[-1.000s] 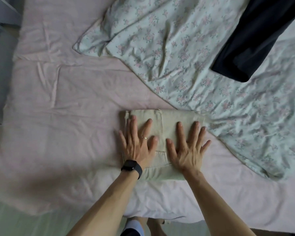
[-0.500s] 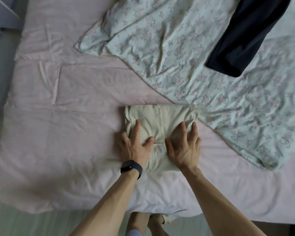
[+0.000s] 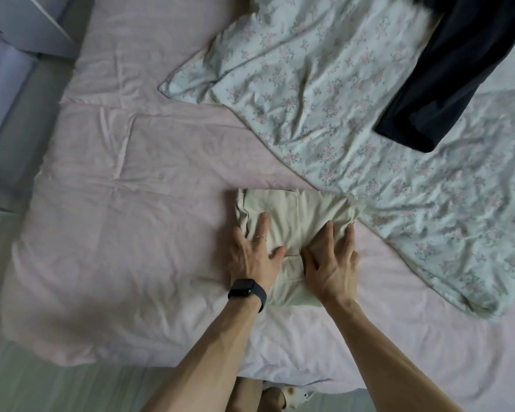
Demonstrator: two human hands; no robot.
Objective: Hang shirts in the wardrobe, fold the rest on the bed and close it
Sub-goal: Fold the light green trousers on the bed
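Observation:
A folded beige garment (image 3: 298,212) lies on the pink bed sheet (image 3: 131,203) near the bed's front edge. My left hand (image 3: 252,258), with a dark watch on its wrist, grips the garment's left side: the thumb is on top and the outer fingers are tucked into the fold. My right hand (image 3: 333,263) grips its right side, and cloth is bunched between the fingers. A dark navy garment (image 3: 458,69) lies spread at the far right, on top of the floral duvet.
A crumpled floral duvet (image 3: 324,84) covers the right half of the bed and touches the beige garment's right corner. White furniture (image 3: 12,28) stands at the far left beside the bed. My slippered foot (image 3: 292,394) is on the floor below the bed edge.
Both hands lay flat with spread fingers on the beige garment. They have since drawn back and outwards to its sides, and their fingers have dug into the cloth.

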